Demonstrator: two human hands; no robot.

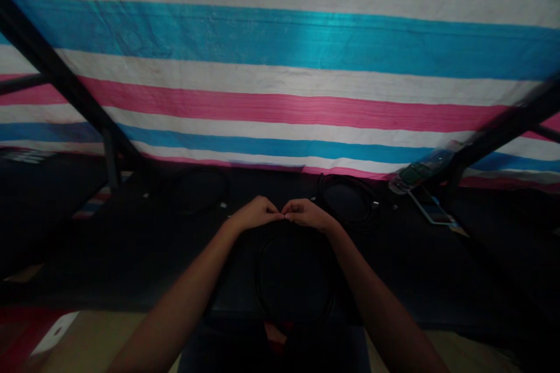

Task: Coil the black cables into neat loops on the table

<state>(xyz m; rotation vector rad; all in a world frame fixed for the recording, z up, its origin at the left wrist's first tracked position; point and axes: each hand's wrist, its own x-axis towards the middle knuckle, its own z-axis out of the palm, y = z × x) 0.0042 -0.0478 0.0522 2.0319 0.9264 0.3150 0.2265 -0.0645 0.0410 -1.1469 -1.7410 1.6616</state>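
Together, left hand (258, 213) and right hand (307, 214) by a dark cable loop (257, 282), each grip a pinch, contents unclear.

1. Two hands: left hand (256, 214), right hand (308, 214).
2. Three black cable coils: left coil (227, 187), right coil (321, 189), near coil (257, 274).
3. One bottle (420, 172).
4. One phone (431, 208).
5. One striped sheet (280, 81).
6. Two slanting posts (65, 73).

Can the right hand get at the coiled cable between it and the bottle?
Likely yes: the coiled cable lies close beside the right hand, on its outer side, with nothing visible between. That hand is up against the left hand, though, so it may need to part from it first.
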